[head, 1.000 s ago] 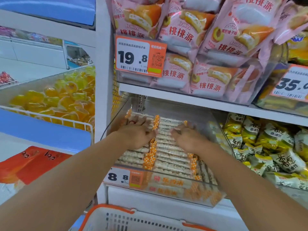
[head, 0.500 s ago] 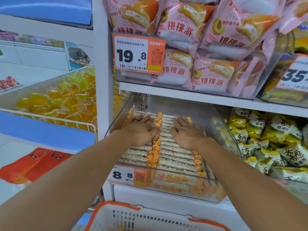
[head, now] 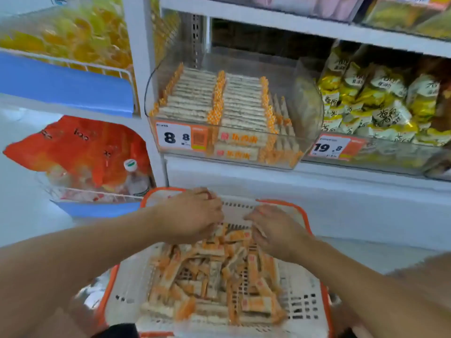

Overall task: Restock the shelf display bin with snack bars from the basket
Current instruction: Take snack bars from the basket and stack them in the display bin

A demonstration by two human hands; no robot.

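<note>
A white basket with an orange rim [head: 308,223] stands below the shelf and holds a loose pile of orange-and-white snack bars [head: 214,276]. Both my hands reach into its far end. My left hand [head: 192,213] has its fingers bent down onto the bars there. My right hand [head: 275,230] lies opposite it with its fingers dipped into the pile. Motion blur hides whether either hand holds a bar. Above, the clear display bin [head: 151,76] holds neat rows of the same bars [head: 234,101] behind an 8.8 price tag [head: 175,137].
Right of the bin is another clear bin of yellow snack packets [head: 378,103] with a 19.8 tag [head: 329,147]. At the left, red bags [head: 80,145] and a bottle [head: 134,179] lie in a wire tray, with yellow jelly cups [head: 73,37] above. A white shelf base [head: 292,198] stands behind the basket.
Both hands left the rows of bars in the display bin and came down into the basket. The view tilted down, so the basket now fills the lower frame.
</note>
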